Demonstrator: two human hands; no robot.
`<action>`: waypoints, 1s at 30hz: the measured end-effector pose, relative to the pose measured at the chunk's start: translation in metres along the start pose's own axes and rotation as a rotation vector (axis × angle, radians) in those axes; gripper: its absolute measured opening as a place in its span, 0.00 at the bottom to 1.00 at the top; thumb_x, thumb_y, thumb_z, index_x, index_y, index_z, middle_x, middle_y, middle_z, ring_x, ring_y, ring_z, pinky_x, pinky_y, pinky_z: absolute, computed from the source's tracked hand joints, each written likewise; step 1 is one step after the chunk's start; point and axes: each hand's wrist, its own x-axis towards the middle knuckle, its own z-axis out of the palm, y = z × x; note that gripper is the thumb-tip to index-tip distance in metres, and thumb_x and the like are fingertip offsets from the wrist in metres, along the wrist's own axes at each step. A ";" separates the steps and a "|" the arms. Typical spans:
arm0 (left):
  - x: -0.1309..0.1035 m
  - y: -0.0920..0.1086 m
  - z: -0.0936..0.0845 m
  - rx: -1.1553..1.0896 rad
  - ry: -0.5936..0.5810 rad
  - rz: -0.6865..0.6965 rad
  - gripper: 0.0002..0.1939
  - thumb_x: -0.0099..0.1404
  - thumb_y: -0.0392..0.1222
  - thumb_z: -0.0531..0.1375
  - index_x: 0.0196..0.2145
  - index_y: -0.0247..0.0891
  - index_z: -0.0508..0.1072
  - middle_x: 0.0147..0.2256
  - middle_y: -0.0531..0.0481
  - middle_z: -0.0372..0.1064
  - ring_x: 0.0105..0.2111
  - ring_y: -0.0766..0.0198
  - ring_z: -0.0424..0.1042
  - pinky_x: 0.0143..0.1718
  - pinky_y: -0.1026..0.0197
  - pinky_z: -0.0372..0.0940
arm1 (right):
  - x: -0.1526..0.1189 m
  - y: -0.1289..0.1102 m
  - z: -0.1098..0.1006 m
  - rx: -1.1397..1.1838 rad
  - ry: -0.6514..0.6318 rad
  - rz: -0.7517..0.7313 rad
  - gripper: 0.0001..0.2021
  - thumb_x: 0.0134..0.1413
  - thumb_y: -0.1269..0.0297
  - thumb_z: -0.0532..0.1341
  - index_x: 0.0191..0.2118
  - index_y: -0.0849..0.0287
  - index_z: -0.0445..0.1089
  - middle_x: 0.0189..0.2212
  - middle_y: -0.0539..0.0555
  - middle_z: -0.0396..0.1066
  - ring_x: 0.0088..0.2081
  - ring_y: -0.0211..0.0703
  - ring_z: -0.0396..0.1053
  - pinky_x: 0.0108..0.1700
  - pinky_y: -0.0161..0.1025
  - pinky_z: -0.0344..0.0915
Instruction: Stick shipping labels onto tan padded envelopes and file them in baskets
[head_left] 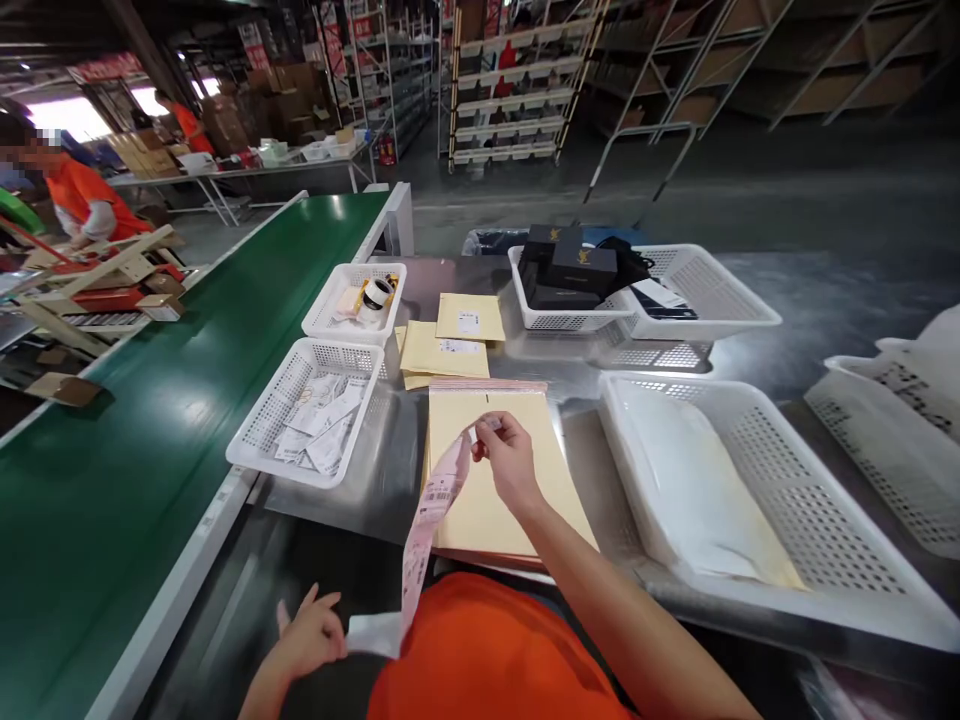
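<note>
A long strip of printed labels (431, 510) runs between my two hands. My right hand (508, 455) pinches its upper end above a stack of large yellow padded envelopes (517, 500). Low at the left, my left hand (309, 632) holds the strip's lower, white end between thumb and finger, its other fingers spread. Behind the stack lie smaller yellow envelopes (444, 358) with labels on them. To the left, a white basket (259, 440) contains crumpled printed papers (319, 420).
A green conveyor belt (202, 350) runs along the left. Another white basket (315, 310) holds tape rolls. Black boxes (583, 268) fill a basket at the back. At right, a large white basket (862, 590) holds a pale package (690, 480). A person (94, 200) works beyond the belt.
</note>
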 end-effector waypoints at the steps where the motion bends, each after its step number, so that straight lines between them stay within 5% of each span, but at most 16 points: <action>1: 0.000 -0.004 0.004 0.068 0.107 -0.078 0.12 0.50 0.42 0.56 0.13 0.42 0.72 0.37 0.35 0.78 0.49 0.42 0.70 0.52 0.31 0.55 | -0.001 0.000 -0.001 -0.025 -0.013 0.001 0.08 0.44 0.61 0.61 0.31 0.57 0.63 0.17 0.42 0.61 0.17 0.33 0.61 0.19 0.32 0.59; 4: 0.007 0.011 -0.009 -0.053 0.268 -0.136 0.11 0.54 0.39 0.57 0.30 0.36 0.79 0.45 0.32 0.75 0.52 0.37 0.68 0.53 0.24 0.47 | -0.010 0.004 0.002 -0.146 -0.108 0.000 0.11 0.45 0.64 0.58 0.38 0.56 0.64 0.18 0.42 0.62 0.16 0.34 0.61 0.17 0.32 0.59; 8: 0.029 0.090 -0.052 -0.700 0.158 0.352 0.31 0.56 0.46 0.63 0.57 0.42 0.66 0.59 0.42 0.63 0.60 0.52 0.59 0.61 0.48 0.52 | -0.024 0.013 0.013 -0.276 -0.224 -0.016 0.07 0.48 0.65 0.54 0.34 0.56 0.64 0.18 0.44 0.63 0.17 0.34 0.62 0.18 0.32 0.60; 10: 0.038 0.127 -0.063 -0.884 0.029 0.474 0.23 0.56 0.47 0.63 0.50 0.40 0.72 0.51 0.43 0.72 0.52 0.53 0.68 0.56 0.54 0.59 | -0.025 0.013 0.012 -0.319 -0.222 -0.025 0.06 0.50 0.64 0.53 0.34 0.56 0.64 0.17 0.44 0.63 0.17 0.35 0.62 0.19 0.32 0.60; 13: 0.048 0.154 -0.061 -1.024 -0.017 0.430 0.15 0.61 0.51 0.57 0.32 0.36 0.74 0.29 0.47 0.75 0.34 0.58 0.72 0.43 0.57 0.64 | -0.017 0.011 -0.002 -0.433 -0.212 -0.086 0.08 0.54 0.59 0.53 0.31 0.56 0.64 0.18 0.46 0.64 0.19 0.36 0.63 0.21 0.33 0.60; 15: 0.054 0.159 -0.054 -1.026 0.046 0.422 0.16 0.62 0.52 0.56 0.31 0.36 0.73 0.27 0.48 0.73 0.33 0.59 0.71 0.41 0.58 0.63 | -0.012 0.011 -0.015 -0.498 -0.208 -0.091 0.11 0.56 0.56 0.53 0.28 0.56 0.63 0.18 0.47 0.64 0.20 0.37 0.64 0.22 0.33 0.60; 17: 0.060 0.162 -0.048 -1.037 0.076 0.454 0.16 0.58 0.52 0.60 0.37 0.37 0.74 0.36 0.46 0.75 0.39 0.58 0.71 0.44 0.59 0.62 | -0.009 0.011 -0.023 -0.513 -0.177 -0.060 0.13 0.56 0.55 0.53 0.26 0.55 0.61 0.17 0.46 0.62 0.19 0.37 0.63 0.22 0.33 0.59; 19: 0.064 0.167 -0.043 -1.089 -0.009 0.458 0.21 0.53 0.52 0.64 0.41 0.36 0.74 0.41 0.45 0.74 0.42 0.56 0.71 0.44 0.60 0.63 | -0.007 0.011 -0.025 -0.525 -0.136 -0.051 0.13 0.57 0.55 0.53 0.25 0.55 0.59 0.16 0.45 0.60 0.19 0.37 0.63 0.22 0.33 0.57; 23: 0.067 0.171 -0.039 -1.136 -0.193 0.391 0.20 0.55 0.54 0.63 0.32 0.32 0.75 0.29 0.46 0.75 0.29 0.59 0.71 0.32 0.61 0.64 | 0.003 0.011 -0.027 -0.586 -0.143 -0.086 0.11 0.55 0.58 0.54 0.24 0.55 0.61 0.17 0.46 0.61 0.20 0.37 0.61 0.23 0.34 0.56; 30: 0.055 0.150 -0.055 -1.099 -0.382 0.390 0.20 0.55 0.56 0.64 0.28 0.32 0.76 0.23 0.50 0.72 0.23 0.65 0.68 0.25 0.65 0.60 | 0.019 0.020 -0.035 -0.555 -0.414 0.137 0.05 0.43 0.62 0.59 0.27 0.57 0.66 0.20 0.46 0.65 0.22 0.35 0.60 0.21 0.31 0.53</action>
